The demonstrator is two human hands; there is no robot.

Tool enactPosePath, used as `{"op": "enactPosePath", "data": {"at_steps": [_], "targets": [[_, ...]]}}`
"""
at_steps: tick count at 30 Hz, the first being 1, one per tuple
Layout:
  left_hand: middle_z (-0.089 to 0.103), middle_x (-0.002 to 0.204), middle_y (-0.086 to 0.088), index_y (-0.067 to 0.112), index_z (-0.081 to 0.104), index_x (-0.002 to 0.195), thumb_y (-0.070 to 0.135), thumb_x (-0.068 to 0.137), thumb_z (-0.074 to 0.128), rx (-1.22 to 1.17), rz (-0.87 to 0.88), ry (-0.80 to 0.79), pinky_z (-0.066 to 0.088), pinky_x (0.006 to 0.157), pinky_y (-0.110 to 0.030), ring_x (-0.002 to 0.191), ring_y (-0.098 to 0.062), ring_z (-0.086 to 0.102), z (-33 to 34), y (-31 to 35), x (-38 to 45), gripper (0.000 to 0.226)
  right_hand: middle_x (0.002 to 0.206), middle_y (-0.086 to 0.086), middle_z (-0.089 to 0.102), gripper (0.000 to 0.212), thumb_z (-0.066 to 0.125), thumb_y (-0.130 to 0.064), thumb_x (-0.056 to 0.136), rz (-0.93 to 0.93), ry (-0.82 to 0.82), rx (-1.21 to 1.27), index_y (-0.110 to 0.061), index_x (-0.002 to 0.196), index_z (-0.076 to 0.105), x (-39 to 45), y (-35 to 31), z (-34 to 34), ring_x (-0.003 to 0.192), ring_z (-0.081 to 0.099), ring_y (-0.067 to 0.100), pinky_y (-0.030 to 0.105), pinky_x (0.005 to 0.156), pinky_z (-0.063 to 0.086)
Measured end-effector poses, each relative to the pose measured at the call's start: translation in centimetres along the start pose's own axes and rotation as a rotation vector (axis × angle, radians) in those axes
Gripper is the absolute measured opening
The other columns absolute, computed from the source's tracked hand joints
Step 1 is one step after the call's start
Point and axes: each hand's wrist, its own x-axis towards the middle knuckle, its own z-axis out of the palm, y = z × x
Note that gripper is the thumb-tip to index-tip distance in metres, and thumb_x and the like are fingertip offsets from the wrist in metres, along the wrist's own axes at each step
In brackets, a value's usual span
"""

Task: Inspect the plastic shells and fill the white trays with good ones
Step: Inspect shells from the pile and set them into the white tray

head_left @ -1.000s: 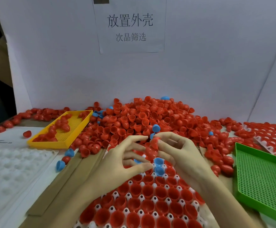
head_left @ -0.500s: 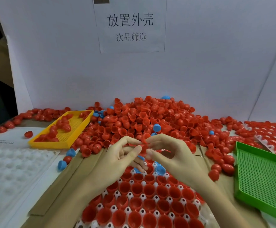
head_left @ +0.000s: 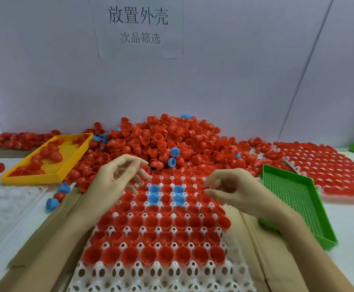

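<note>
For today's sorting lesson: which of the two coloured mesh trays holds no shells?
The green tray, by the right hand; its mesh floor is bare, while the yellow tray holds red shells.

A: What are the small red cup-shaped plastic shells point(head_left: 163, 142) piled beyond the left hand point(head_left: 117, 180) like?

B: Smooth, slightly glossy plastic. The few light-blue plastic shells point(head_left: 153, 189) between the two hands look the same.

A: And the white moulded tray point(head_left: 129, 272) below the hands?

B: Matt plastic, with holes through it.

A: Beside the right hand point(head_left: 235, 192)?

B: A green perforated plastic tray point(head_left: 294, 199), matt. Left of the left hand, a yellow perforated plastic tray point(head_left: 66, 163). Brown cardboard strips point(head_left: 51, 230) under the wrists look rough and dull.
</note>
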Motion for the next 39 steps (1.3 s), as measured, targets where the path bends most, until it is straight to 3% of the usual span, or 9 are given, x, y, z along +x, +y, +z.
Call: {"op": "enactPosePath", "data": {"at_steps": [5,11,17,25,29,32,35,39], "targets": [[0.078,0.096,-0.004,0.031,0.075,0.103,0.045,0.099,0.053,-0.001,0.013,0.003,0.062,0.07,-0.031,0.087,-0.02,0.074,0.1,0.0,-0.1,0.027,0.086,-0.006,0.076,0.004,0.073,-0.037,0.094,0.106,-0.212,-0.038,-0.037,0.097,0.073,-5.9,0.5,-0.3,0.071,0.07,0.014,0.041,0.068,0.06],[0.077,0.096,-0.003,0.023,0.076,0.105,0.044,0.101,0.052,0.027,0.012,0.024,0.062,0.072,-0.025,0.088,-0.018,0.074,-0.2,-0.7,0.0,0.032,0.092,-0.015,0.072,0.01,0.076,-0.035,0.088,0.134,-0.222,-0.186,-0.04,0.097,0.073,-7.9,0.1,-0.4,0.078,0.07,0.007,0.03,0.072,0.06],[0.078,0.095,0.0,0.029,0.077,0.1,0.047,0.1,0.052,0.068,0.01,0.039,0.062,0.07,-0.022,0.087,-0.015,0.074,-0.4,-1.2,0.2,0.03,0.071,-0.011,0.066,0.012,0.077,-0.027,0.09,0.174,-0.24,-0.302,-0.032,0.101,0.074,-7.8,0.0,1.4,0.065,0.061,-0.001,0.014,0.058,0.045],[0.077,0.093,-0.002,0.023,0.077,0.1,0.039,0.104,0.052,0.106,-0.006,0.021,0.063,0.07,-0.025,0.084,-0.017,0.074,-0.4,-1.5,0.5,0.03,0.072,-0.012,0.067,0.015,0.077,-0.028,0.09,0.234,-0.3,-0.322,-0.035,0.101,0.069,-7.4,-0.2,1.4,0.065,0.061,-0.001,0.017,0.059,0.048],[0.078,0.092,-0.002,0.024,0.077,0.099,0.038,0.103,0.053,0.107,0.002,0.02,0.063,0.07,-0.025,0.084,-0.017,0.074,-0.4,-1.5,0.6,0.029,0.078,-0.02,0.07,0.015,0.078,-0.038,0.089,0.254,-0.417,-0.297,-0.039,0.102,0.069,-6.3,-0.6,0.1,0.067,0.064,-0.001,0.015,0.06,0.049],[0.077,0.091,-0.002,0.029,0.077,0.096,0.041,0.102,0.052,0.09,0.009,0.024,0.062,0.069,-0.024,0.082,-0.016,0.074,-0.5,-1.4,0.6,0.029,0.081,-0.015,0.075,0.013,0.076,-0.044,0.091,0.245,-0.476,-0.254,-0.04,0.102,0.07,-4.6,-1.4,-1.6,0.07,0.07,0.002,0.014,0.061,0.053],[0.077,0.09,-0.001,0.032,0.077,0.094,0.045,0.1,0.052,0.081,0.015,0.042,0.061,0.069,-0.023,0.082,-0.015,0.074,-0.8,-1.4,0.7,0.028,0.079,-0.011,0.076,0.01,0.07,-0.045,0.094,0.19,-0.442,-0.224,-0.037,0.1,0.071,-1.6,-1.8,-2.7,0.064,0.069,0.003,0.016,0.06,0.054],[0.077,0.089,-0.003,0.03,0.077,0.093,0.047,0.099,0.052,0.07,0.013,0.077,0.06,0.066,-0.021,0.081,-0.016,0.074,-1.1,-1.6,0.7,0.03,0.076,-0.005,0.075,0.01,0.067,-0.036,0.098,0.103,-0.239,-0.192,-0.028,0.101,0.072,3.6,-0.7,-1.9,0.059,0.065,0.005,0.021,0.058,0.054]]}}
